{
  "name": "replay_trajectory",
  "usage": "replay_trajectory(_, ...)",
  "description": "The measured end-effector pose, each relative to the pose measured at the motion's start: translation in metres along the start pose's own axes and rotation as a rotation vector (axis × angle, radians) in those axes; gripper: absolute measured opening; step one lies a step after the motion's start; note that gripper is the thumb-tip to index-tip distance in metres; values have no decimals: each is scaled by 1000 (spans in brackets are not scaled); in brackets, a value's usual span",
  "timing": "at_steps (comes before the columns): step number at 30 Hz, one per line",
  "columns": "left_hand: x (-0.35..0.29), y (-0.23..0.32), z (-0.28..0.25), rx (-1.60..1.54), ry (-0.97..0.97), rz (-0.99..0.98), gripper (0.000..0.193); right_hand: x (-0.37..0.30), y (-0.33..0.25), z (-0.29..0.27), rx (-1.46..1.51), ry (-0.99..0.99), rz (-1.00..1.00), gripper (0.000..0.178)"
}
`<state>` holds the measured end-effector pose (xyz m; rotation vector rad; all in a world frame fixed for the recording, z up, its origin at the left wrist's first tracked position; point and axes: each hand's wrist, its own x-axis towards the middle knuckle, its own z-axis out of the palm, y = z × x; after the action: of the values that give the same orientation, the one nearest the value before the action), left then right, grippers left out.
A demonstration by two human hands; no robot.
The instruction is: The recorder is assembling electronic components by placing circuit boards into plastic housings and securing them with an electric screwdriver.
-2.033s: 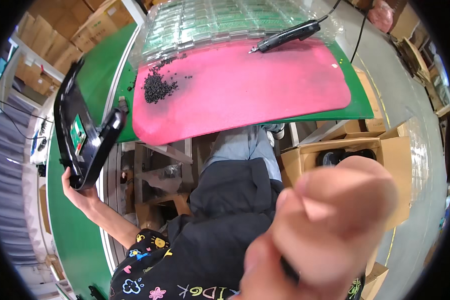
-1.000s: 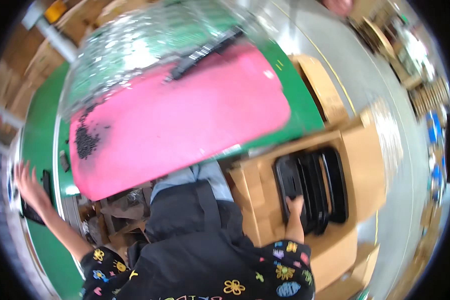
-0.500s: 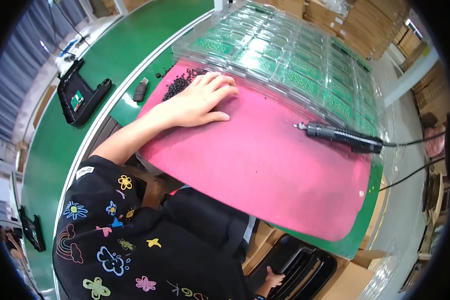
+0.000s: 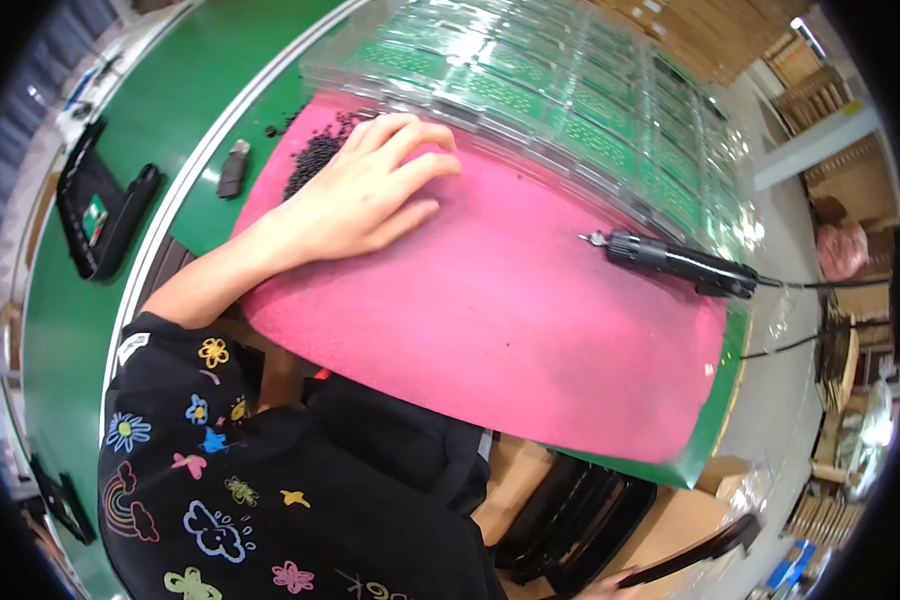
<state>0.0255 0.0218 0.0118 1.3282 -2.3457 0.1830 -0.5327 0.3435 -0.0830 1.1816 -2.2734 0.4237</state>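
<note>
My left hand [image 4: 375, 190] rests over the upper left of the pink mat [image 4: 510, 330], its fingers spread and slightly curled, nothing seen in them. Beside and partly under it lies a heap of small black screws [image 4: 315, 160]. At the lower edge my right hand [image 4: 618, 590] shows only in part, closed on a long black plastic part [image 4: 695, 555] that sticks out to the right. Below the mat, a cardboard box [image 4: 675, 515] holds more black plastic parts [image 4: 580, 525]. A black electric screwdriver [image 4: 675, 262] lies on the right of the mat, bit pointing left.
Clear plastic trays with green circuit boards [image 4: 570, 110] are stacked behind the mat. A small dark stick-shaped object [image 4: 234, 170] lies left of the screws. An open black housing [image 4: 100, 215] with a small board sits on the green surface at left. The screwdriver's cable [image 4: 820, 284] runs right.
My right hand has moved right and down from the black parts in the box and now has a black plastic part in it. My left hand stays by the screws. The view has shifted.
</note>
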Motion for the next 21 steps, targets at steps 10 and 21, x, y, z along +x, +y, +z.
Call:
replay_trajectory(10,55,57,8,-623,-223,131,50,145,-267,-57,295,-714,-1354,20)
replay_trajectory(21,45,2,26,-353,-62,250,22,359,-543,86,337,-94,-984,20)
